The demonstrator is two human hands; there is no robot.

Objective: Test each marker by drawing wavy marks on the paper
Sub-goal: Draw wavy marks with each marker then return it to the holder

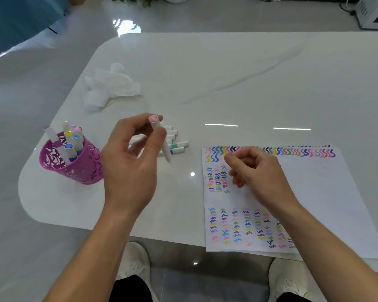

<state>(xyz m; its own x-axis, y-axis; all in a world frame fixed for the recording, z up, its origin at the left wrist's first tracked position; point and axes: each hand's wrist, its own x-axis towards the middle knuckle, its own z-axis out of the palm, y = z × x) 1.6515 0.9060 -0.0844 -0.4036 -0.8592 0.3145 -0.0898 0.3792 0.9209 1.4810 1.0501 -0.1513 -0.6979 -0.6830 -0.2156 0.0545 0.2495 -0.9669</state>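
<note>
My left hand (131, 158) holds a pink-capped marker (159, 136) pinched between thumb and the first fingers, cap end up and the white barrel slanting down and away, raised above the table (227, 83) just to the left of the paper (314, 192). The other fingers of that hand curl loosely and carry nothing. My right hand (255, 171) rests on the upper left part of the paper, fingers folded in toward the palm; I cannot tell whether anything small, such as a cap, sits inside them. The paper already bears a long row of wavy marks (292, 151) along its far edge, a short second row begun beneath it at the left, and blocks of smaller squiggles nearer to me. A loose pile of markers (176, 144) lies left of the paper, behind the one I hold, and further left again stands the purple pen holder (72, 162) with about 6 more markers upright in it; a crumpled tissue (109, 86) lies beyond those. I judge I am between marks, with this marker just picked for its turn. Next it needs its cap off and a pass to my right hand, then the tip set down beside the last wave of the short second row.
</note>
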